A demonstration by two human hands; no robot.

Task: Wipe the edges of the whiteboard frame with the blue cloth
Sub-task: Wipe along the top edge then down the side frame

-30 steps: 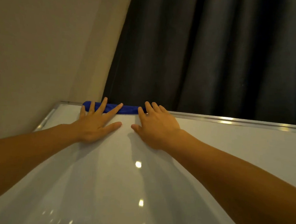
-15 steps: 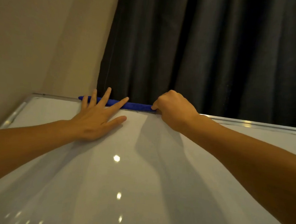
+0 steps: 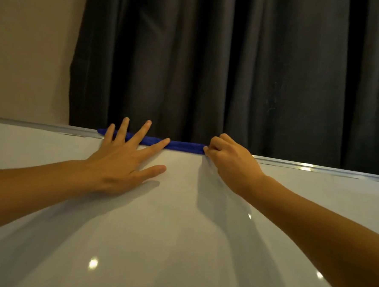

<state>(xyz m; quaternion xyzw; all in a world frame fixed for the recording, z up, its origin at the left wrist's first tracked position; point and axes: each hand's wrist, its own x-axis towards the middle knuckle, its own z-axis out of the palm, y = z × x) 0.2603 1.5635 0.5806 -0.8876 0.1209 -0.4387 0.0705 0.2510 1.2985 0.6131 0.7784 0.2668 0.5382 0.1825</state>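
Head view: my left hand (image 3: 118, 161) lies flat on the glossy white whiteboard (image 3: 179, 220), grip wide, fingers splayed, their tips resting over the long, rolled blue cloth (image 3: 179, 145). That cloth stretches along the top edge of the silver metal whiteboard frame (image 3: 304, 167), left of the edge's middle. My right hand (image 3: 229, 161) is curled, its grip pinching the cloth's right end. A dark grey pleated curtain (image 3: 233, 68) hangs behind the top edge.

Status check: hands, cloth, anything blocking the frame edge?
Left hand flat, fingers spread over blue cloth. Right hand pinching the cloth's right end. Cloth stretched along whiteboard frame top edge. Dark curtain behind; nothing blocking.
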